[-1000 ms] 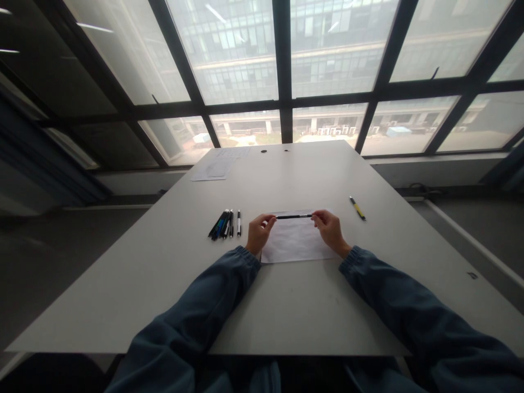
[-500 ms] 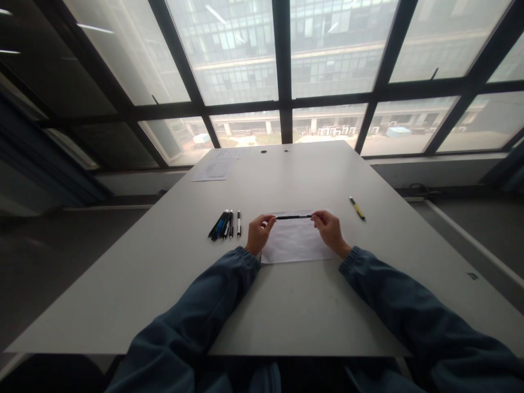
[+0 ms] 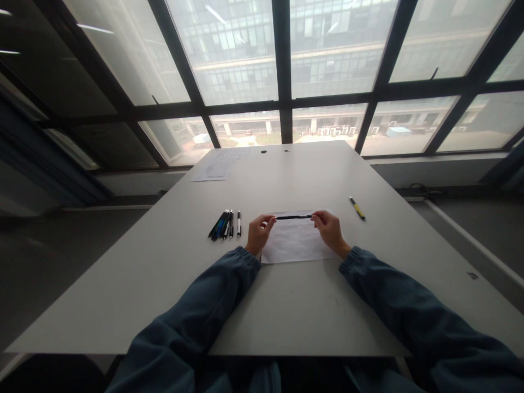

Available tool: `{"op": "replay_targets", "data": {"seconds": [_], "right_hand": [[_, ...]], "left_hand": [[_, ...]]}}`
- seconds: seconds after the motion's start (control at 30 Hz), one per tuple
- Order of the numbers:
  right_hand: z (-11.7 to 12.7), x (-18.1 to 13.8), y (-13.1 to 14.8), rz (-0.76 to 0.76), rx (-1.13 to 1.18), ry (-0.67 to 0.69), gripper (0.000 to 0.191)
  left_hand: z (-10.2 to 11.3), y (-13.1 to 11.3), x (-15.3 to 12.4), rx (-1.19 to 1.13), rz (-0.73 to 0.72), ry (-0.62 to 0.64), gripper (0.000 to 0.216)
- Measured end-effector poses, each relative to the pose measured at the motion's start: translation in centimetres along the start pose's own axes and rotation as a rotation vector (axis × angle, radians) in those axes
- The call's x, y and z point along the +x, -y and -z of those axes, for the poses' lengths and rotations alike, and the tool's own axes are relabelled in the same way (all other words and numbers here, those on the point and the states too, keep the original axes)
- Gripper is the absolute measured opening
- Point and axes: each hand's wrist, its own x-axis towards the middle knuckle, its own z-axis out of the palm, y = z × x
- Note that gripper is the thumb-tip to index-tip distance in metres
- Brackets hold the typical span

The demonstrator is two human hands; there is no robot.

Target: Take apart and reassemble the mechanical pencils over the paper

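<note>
A black pen (image 3: 293, 217) lies level between my two hands, above the far part of a white sheet of paper (image 3: 298, 245). My left hand (image 3: 258, 232) pinches its left end between thumb and fingers. The other end is in the pinch of my right hand (image 3: 327, 226). Just left of my left hand, a pen with a white barrel (image 3: 239, 224) lies by itself beside a bunch of several dark pens (image 3: 221, 225), some with blue on them. To the right of my right hand lies a yellow and black pen (image 3: 357, 208).
All of this is on a long white table (image 3: 172, 284) that reaches to the windows. Printed sheets (image 3: 213, 168) lie at its far left. Two small dark spots mark the far end. A small dark mark (image 3: 472, 276) shows near the right edge.
</note>
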Motion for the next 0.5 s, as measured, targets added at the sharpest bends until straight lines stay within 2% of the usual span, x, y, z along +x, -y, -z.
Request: {"op": "replay_targets", "data": {"seconds": [0.5], "right_hand": [[0.02,-0.02,0.29,0.011,-0.007,0.006,0.025]], "left_hand": [[0.11,-0.28,-0.01,0.005,0.006,0.009,0.026]]}}
